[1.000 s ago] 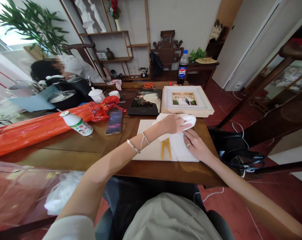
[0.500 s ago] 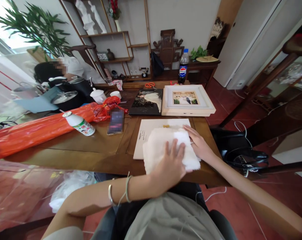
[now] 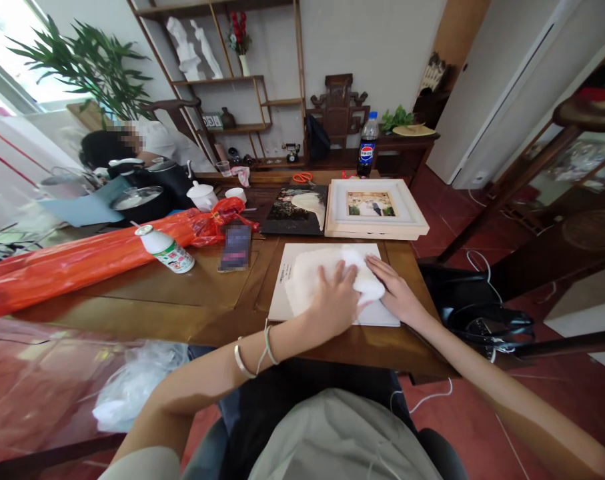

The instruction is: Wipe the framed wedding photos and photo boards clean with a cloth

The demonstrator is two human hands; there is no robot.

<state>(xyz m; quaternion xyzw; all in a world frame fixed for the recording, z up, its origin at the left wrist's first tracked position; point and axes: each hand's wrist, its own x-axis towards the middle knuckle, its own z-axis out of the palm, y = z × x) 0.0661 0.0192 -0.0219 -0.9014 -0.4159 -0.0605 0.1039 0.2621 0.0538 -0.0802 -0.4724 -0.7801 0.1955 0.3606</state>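
A white cloth [image 3: 312, 277] lies spread over a pale flat board [image 3: 287, 308] on the wooden table [image 3: 182, 300]. My left hand [image 3: 335, 299] presses flat on the cloth, fingers stretched out. My right hand [image 3: 393, 291] lies flat on the board's right side, fingers extended, touching the cloth's edge; a ring shows on one finger. Just behind the board sit a white picture frame [image 3: 375, 217] holding a photo and a dark photo print [image 3: 296, 210].
A long orange plastic package [image 3: 82, 257], a small white bottle [image 3: 166, 249] and a phone [image 3: 235, 247] lie to the left. Pots, a white teapot [image 3: 202, 195] and a seated person are at the back left. A cola bottle [image 3: 367, 145] stands behind; a black bag [image 3: 475, 303] rests on the floor at right.
My left hand swept the cloth from the board's far end toward me, then back up onto the board's middle. The yellowish mark on the board is now covered. My right hand stayed put.
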